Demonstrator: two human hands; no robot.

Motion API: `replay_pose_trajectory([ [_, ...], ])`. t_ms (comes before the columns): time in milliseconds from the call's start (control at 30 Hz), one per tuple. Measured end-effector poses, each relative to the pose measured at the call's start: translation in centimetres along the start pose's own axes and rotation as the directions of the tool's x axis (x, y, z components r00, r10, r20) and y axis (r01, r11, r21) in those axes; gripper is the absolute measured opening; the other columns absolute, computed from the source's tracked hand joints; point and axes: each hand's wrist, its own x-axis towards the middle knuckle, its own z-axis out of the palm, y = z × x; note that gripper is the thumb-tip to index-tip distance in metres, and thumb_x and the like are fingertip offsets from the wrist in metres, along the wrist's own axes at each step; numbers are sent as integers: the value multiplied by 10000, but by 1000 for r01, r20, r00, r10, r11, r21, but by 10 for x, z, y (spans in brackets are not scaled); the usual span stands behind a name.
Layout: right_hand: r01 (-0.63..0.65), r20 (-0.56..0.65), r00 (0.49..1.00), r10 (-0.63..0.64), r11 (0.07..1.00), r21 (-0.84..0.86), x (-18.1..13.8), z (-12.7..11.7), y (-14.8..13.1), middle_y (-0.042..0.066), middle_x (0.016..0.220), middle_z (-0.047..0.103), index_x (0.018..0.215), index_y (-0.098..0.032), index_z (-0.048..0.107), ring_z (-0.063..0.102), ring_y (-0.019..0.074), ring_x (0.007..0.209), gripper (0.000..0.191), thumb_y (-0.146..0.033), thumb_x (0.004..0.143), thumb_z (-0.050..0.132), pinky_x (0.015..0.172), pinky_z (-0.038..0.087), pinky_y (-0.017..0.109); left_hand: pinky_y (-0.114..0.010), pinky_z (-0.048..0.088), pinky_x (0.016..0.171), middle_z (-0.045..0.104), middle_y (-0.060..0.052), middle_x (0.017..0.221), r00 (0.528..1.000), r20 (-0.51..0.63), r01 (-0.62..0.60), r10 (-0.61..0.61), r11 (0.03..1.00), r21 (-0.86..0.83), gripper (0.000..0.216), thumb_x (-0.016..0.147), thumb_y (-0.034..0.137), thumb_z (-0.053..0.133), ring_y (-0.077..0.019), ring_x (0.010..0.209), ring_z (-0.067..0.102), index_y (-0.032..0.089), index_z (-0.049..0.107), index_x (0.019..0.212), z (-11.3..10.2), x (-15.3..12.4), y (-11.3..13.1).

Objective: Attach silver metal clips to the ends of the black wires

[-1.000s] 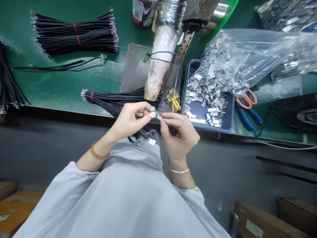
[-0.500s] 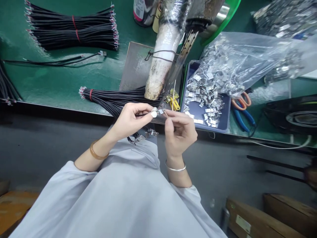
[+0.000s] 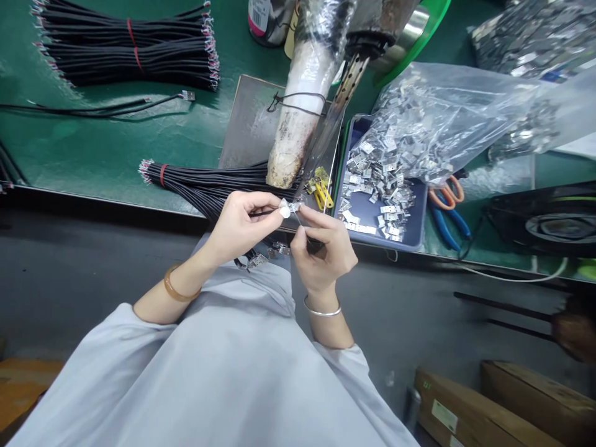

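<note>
My left hand [image 3: 244, 223] pinches a black cable end with a small silver USB plug [image 3: 294, 207] between thumb and index finger; white covers [image 3: 284, 208] show on those fingertips. Close by on the right, my right hand [image 3: 326, 248] is closed in a pinch on a thin silvery wire [image 3: 302, 221], and its index fingertip reaches the plug. Below my left hand hang several cable ends with silver plugs [image 3: 257, 259]. A banded bundle of black cables [image 3: 205, 180] lies just behind. Above the plug is a soldering iron with a perforated metal sleeve [image 3: 352, 81]; its tip is hard to make out.
A stained white pipe [image 3: 291, 136] slants down over a grey plate [image 3: 244, 121]. On the right stand a blue tray [image 3: 416, 233] of loose USB plugs, a plastic bag [image 3: 465, 93] and pliers [image 3: 447, 226]. A large cable bundle [image 3: 125, 46] lies far left. Cartons [image 3: 460, 410] sit on the floor.
The view has shifted slightly, so everything sits a little further left. My right hand has moved closer to my left, and its index fingertip now meets the plug.
</note>
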Motion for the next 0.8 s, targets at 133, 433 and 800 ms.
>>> replay_pose_trajectory([
  [133, -7, -4, 1000, 7, 1000, 6, -1, 2, 2, 46, 1074, 820, 896, -264, 582, 813, 206, 887, 127, -162, 954, 632, 701, 709, 341, -213, 272, 468, 539, 6, 549, 998, -48, 35, -37, 998, -56, 173, 734, 285, 702, -77, 520, 358, 142, 746, 647, 5, 1, -1],
  [433, -122, 49, 992, 117, 984, 128, 6, 1, 2, 64, 1193, 795, 923, -241, 610, 808, 226, 1009, 135, -110, 948, 634, 802, 722, 367, -194, 235, 451, 468, 32, 537, 994, -107, -4, -5, 996, -85, 144, 718, 251, 676, -62, 508, 325, 132, 737, 666, 10, 4, -1],
  [800, -89, 70, 994, 83, 993, 83, 15, -4, -5, 55, 1141, 796, 895, -235, 596, 798, 203, 1011, 202, -51, 893, 679, 822, 724, 335, -199, 225, 454, 424, 41, 514, 995, -95, 1, -8, 997, -76, 141, 710, 237, 682, -60, 506, 297, 130, 746, 645, 8, 3, 1],
])
